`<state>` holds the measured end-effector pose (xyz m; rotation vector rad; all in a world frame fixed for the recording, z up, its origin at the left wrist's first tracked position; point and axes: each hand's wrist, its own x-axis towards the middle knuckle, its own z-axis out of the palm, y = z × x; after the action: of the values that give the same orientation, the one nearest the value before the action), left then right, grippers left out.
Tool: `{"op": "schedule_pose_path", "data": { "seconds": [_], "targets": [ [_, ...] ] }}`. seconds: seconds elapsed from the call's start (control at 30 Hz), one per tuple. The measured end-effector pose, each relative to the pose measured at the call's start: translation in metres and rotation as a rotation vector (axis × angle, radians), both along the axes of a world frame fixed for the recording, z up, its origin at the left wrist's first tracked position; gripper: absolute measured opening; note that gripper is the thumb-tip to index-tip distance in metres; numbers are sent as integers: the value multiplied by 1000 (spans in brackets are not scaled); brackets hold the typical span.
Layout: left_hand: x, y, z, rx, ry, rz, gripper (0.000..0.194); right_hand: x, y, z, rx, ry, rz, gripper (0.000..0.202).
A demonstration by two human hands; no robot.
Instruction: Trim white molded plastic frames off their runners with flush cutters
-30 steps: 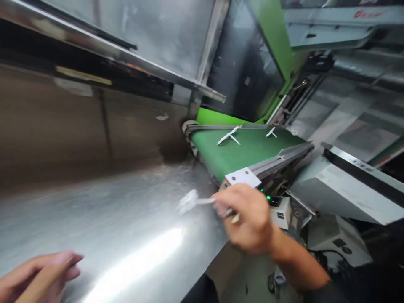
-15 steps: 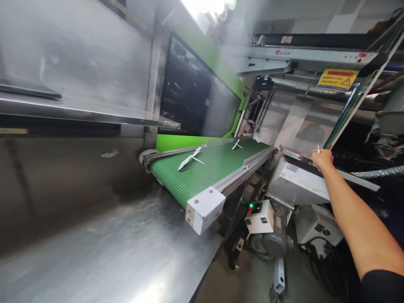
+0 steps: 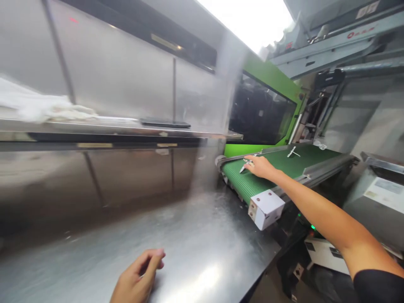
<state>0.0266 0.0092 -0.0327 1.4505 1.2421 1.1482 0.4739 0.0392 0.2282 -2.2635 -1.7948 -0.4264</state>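
My right hand (image 3: 259, 166) reaches over the green conveyor belt (image 3: 240, 182) with its fingers closed around a slim white plastic part (image 3: 242, 169). One tip of that part shows below the thumb; my fingers cover most of the rest. Further along the belt lies another white plastic part (image 3: 293, 152), thin and branched, apart from my hand. At the bottom of the view, my left hand (image 3: 137, 275) hovers over the metal table (image 3: 189, 240). Its fingers are curled with the thumb against them, and nothing shows in them.
A metal shelf (image 3: 126, 131) runs above the table at the left, bearing white cloth (image 3: 63, 110) and a flat black object (image 3: 166, 123). The belt's white end block (image 3: 266, 209) juts over the table's edge. Behind stands a green machine (image 3: 268, 75) with a dark window.
My right hand has moved left from the grey metal box to the nearer white part on the belt. My left hand has come into view. The camera has turned left.
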Motion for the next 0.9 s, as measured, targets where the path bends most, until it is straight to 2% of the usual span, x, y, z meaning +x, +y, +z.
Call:
{"op": "schedule_pose_path", "data": {
  "seconds": [0.1,0.2,0.3,0.4,0.5,0.57,0.67,0.77,0.83,0.9],
  "targets": [
    [-4,6,-1,-12,-29,-9,83,-29,25,-13,-66,-26,-9,31],
    [-8,10,2,-23,-40,-62,81,-42,30,-5,-73,-59,-65,28],
    [-6,9,5,-62,-95,-107,75,-57,16,7,-31,-94,-39,27],
    [-1,8,13,-169,-203,-158,74,-85,-15,5,18,-100,123,23],
    [-4,10,26,-349,-421,-234,81,-124,-52,-19,34,-58,363,24],
    [-13,13,37,-491,-619,-315,82,-152,-69,-43,149,-80,642,35],
    [-33,18,53,-644,-905,-412,87,-189,-77,-78,271,-249,979,40],
    [-54,23,65,-660,-1091,-386,98,-205,-63,-104,345,-383,1092,40],
    [-64,26,69,-616,-1112,-348,101,-203,-47,-119,413,-398,1110,41],
    [-71,29,70,-566,-1068,-317,93,-195,-31,-135,459,-348,1120,44]
  ]
}}
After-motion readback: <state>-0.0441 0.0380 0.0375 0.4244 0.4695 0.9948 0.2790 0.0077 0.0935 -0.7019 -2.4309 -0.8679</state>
